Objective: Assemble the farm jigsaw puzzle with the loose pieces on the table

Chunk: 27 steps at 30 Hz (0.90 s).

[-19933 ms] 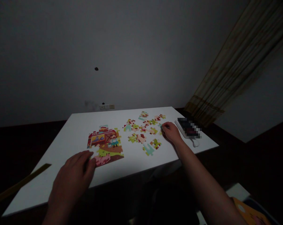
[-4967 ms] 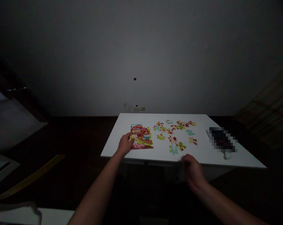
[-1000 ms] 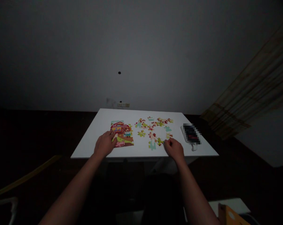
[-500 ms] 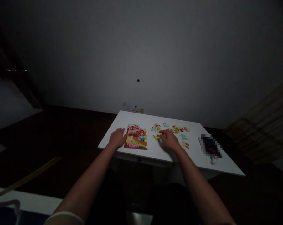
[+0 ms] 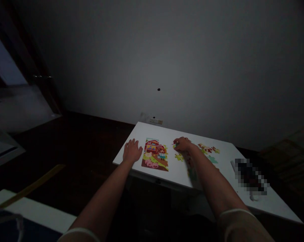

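Right hand (image 5: 183,144): fingertips tucked out of sight, and whether they grip anything, we can't tell!
Loose pieces (image 5: 207,148): some vanish beneath the hand and right forearm (image 5: 210,178), others lie murky in shadow.
Pixelated object (image 5: 250,174): all scrambled blocks, no making it out.
Curtain (image 5: 290,164): dim folds, sliced by the right edge.
Sleeves (image 5: 242,223): both run off the bottom.
Wall sockets (image 5: 156,121): too tiny for detail.
Dark blue item (image 5: 31,232): cropped at lower left, unreadable.
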Motion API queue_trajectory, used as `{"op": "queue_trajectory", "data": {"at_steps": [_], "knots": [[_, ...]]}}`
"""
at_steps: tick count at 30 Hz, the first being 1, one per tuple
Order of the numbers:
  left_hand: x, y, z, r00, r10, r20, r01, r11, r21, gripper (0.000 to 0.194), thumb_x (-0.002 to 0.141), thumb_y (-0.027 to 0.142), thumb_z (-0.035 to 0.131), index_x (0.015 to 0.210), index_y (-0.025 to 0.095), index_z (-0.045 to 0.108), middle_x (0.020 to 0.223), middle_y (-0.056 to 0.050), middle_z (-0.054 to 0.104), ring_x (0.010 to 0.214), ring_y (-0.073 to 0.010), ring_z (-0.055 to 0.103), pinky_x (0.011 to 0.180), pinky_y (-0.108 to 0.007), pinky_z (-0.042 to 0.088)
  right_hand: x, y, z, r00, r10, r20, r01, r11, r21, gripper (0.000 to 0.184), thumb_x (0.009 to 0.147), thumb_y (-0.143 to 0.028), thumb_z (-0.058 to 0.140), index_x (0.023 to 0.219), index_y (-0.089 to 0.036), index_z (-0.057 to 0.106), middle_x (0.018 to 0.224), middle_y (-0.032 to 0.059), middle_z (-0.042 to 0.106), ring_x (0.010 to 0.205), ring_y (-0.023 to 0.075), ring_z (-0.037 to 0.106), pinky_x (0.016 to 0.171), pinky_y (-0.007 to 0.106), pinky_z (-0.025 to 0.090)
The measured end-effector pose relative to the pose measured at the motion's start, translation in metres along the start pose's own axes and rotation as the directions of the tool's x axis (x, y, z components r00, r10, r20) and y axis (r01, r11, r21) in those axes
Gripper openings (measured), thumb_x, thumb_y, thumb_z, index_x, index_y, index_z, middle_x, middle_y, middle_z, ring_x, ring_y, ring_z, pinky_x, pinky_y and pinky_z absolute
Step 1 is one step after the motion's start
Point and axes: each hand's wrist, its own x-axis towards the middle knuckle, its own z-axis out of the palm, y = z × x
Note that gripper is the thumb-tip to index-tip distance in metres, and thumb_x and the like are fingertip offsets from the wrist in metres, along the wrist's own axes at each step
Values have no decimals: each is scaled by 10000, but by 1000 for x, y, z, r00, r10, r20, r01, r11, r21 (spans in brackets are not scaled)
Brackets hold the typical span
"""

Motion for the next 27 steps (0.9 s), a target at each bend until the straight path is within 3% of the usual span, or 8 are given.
{"op": "queue_trajectory", "data": {"at_steps": [9,16,20,23,27], "knots": [[-3,4,-9,1000,-14,21,15,1000,-25,570,1110,429,465,1605,166,568,1785,-193,455,1675,-360,373,1358,-547,261,0,-6,-3,999,-35,30,33,999,42,479,603,-244,920,1079,-243,864,1142,143,772,1088,358,697,945,474,551],[-3,4,-8,1000,-15,18,15,1000,-24,569,1103,436,466,1600,181,574,1784,-176,463,1674,-352,377,1360,-542,269,5,-28,-15,974,-225,-10,222,948,230,327,834,-196,724,1153,-216,793,1096,61,816,914,210,713,811,296,531],[-4,3,-8,1000,-9,19,10,999,-46,579,1104,426,458,1608,162,567,1789,-192,449,1680,-362,362,1364,-550,253,16,-44,-22,958,-284,-26,279,913,296,491,820,-247,811,1304,-186,759,1077,71,817,830,200,704,746,293,524],[-4,4,-8,1000,-12,21,13,999,-52,574,1106,434,462,1608,177,566,1787,-188,453,1678,-361,361,1360,-553,251,24,-54,-23,947,-321,-28,313,896,314,389,847,-232,784,1232,-174,793,999,66,817,836,208,701,781,311,533],[-3,4,-9,1000,-14,22,15,999,-50,562,1109,438,468,1596,180,575,1782,-185,460,1675,-359,363,1357,-543,250,27,-63,-16,933,-359,-16,344,879,329,320,863,-191,734,1169,-188,824,1060,71,836,876,211,712,839,328,557]]}}
